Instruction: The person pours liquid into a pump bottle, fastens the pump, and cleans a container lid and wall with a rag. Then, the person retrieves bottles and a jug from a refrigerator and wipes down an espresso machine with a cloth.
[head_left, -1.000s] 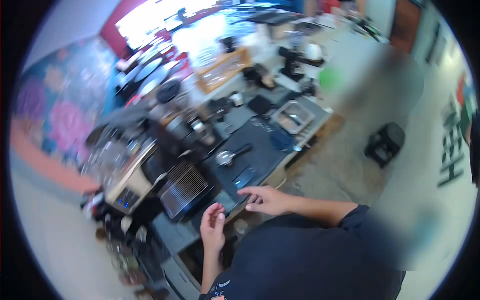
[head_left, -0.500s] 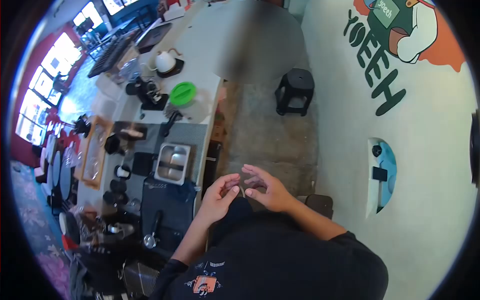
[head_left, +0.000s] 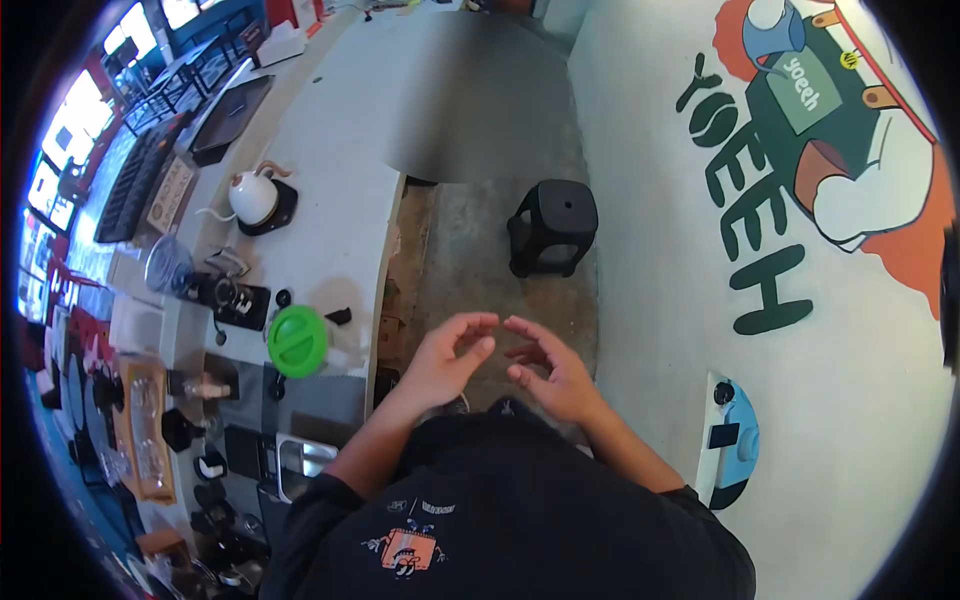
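Note:
My left hand [head_left: 450, 358] is held up in front of my black shirt, its fingers bent a little and nothing in it. Opposite it, my right hand [head_left: 552, 370] is likewise empty, with the thumb apart from the curved fingers. A small gap separates the fingertips of the two hands. To the left of my hands, on the white counter [head_left: 330, 130], stands a clear container with a green lid [head_left: 297, 341]. Farther along the counter, a white gooseneck kettle [head_left: 254, 198] rests on a black base. Neither hand touches any of these.
Ahead on the floor stands a black stool [head_left: 556, 228]. A painted wall [head_left: 640, 250] runs along my right. At the counter's near left are a steel pan [head_left: 305, 460], a wooden tray [head_left: 148, 430] with glassware and a coffee grinder [head_left: 232, 298]. A round blurred patch covers part of the upper view.
My view has shifted forward along the counter, so the kettle, green lid and stool appear lower. Both hands stay raised and empty, with their fingers slightly rearranged.

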